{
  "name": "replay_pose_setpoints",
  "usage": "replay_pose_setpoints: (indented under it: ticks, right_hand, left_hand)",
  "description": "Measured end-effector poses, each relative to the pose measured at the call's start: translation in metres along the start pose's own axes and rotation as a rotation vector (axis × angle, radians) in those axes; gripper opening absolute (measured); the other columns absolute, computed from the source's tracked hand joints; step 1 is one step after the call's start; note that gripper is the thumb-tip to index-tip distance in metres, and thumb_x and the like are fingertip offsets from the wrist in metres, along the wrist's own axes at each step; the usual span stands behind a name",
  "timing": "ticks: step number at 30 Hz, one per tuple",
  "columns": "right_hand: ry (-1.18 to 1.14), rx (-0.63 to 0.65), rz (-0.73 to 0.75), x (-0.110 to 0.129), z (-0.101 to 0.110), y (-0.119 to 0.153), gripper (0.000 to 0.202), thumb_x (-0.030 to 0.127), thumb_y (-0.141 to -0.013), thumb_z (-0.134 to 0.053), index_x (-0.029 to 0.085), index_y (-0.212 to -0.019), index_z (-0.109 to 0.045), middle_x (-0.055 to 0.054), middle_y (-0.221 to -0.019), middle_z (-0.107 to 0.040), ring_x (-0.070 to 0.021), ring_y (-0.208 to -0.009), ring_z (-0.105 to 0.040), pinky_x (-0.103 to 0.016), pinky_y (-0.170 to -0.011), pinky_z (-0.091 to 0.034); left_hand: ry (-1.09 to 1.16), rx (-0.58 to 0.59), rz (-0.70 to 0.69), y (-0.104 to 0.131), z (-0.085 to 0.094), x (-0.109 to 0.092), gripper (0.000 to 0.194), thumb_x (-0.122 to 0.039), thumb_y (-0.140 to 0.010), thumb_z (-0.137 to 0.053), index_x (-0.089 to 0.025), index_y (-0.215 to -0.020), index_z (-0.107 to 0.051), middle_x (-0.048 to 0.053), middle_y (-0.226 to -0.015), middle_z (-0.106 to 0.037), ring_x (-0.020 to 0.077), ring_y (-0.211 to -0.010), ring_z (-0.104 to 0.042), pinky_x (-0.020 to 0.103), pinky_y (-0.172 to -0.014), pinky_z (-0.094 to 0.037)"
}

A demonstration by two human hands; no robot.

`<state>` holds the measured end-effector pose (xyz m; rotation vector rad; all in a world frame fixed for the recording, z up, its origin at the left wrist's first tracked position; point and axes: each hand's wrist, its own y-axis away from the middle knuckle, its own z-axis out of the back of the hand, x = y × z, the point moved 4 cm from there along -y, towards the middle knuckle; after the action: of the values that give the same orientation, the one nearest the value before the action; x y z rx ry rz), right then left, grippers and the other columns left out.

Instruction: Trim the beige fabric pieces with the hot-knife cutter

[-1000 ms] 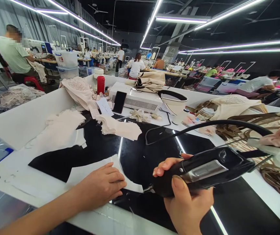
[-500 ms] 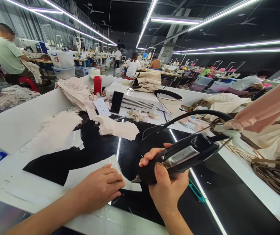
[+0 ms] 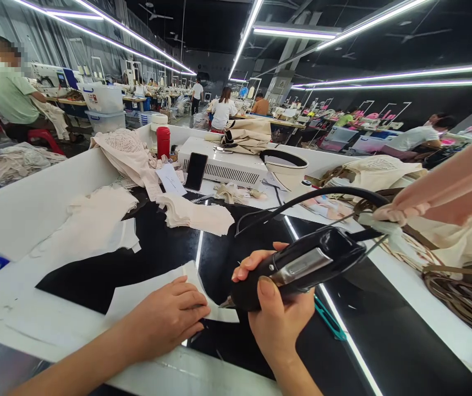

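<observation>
My left hand (image 3: 170,316) lies flat, fingers stretched out, on a white curved fabric piece (image 3: 137,294), pressing it to the glossy black tabletop. In my right hand (image 3: 275,311) is a black corded handheld power tool (image 3: 297,269) with a silver lever along its side. My fingers and thumb wrap round its body. Its small metal tip (image 3: 228,302) meets the inner curved edge of the fabric, just right of my left fingertips. How deep the tip reaches cannot be seen. A black cable arcs from the tool's rear, where a pink cloth strip (image 3: 438,181) is tied.
Pale fabric stacks (image 3: 197,214) lie ahead, with more fabric (image 3: 99,212) at left. A phone (image 3: 196,171) leans on a white vented box (image 3: 223,165) beside a red flask (image 3: 163,142). Teal snips (image 3: 330,319) lie right of my hand. Coiled brown straps (image 3: 454,297) line the right side.
The view and the tool have shifted very slightly left. My left hand keeps its place on the fabric, and the tool's tip stays at the curved edge.
</observation>
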<state>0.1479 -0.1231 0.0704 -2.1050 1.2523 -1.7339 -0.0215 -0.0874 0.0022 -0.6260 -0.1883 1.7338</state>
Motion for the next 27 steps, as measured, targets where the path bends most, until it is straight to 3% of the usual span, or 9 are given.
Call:
replay_pose_setpoints:
  ticks: [23,27]
  right_hand:
    - [0.077,-0.070,0.014,0.007,0.012,-0.003,0.031,0.025,-0.091,-0.074,0.027,-0.119,-0.060,0.002,-0.083,-0.067,-0.0145,-0.062,-0.064,-0.030,-0.060,-0.059]
    - [0.077,-0.060,0.016,0.008,0.012,-0.004,0.033,0.027,-0.089,-0.076,0.027,-0.118,-0.059,0.002,-0.082,-0.067,-0.0147,-0.061,-0.064,-0.030,-0.059,-0.058]
  left_hand:
    - [-0.009,0.014,0.009,0.000,0.005,-0.001,0.020,-0.020,-0.103,-0.057,-0.017,-0.121,-0.065,0.006,-0.113,-0.071,0.0212,-0.106,-0.068,0.049,-0.115,-0.048]
    - [-0.060,0.000,-0.008,-0.003,0.008,-0.004,0.021,-0.020,-0.105,-0.053,-0.016,-0.122,-0.064,0.007,-0.117,-0.070,0.0207,-0.111,-0.067,0.048,-0.119,-0.043]
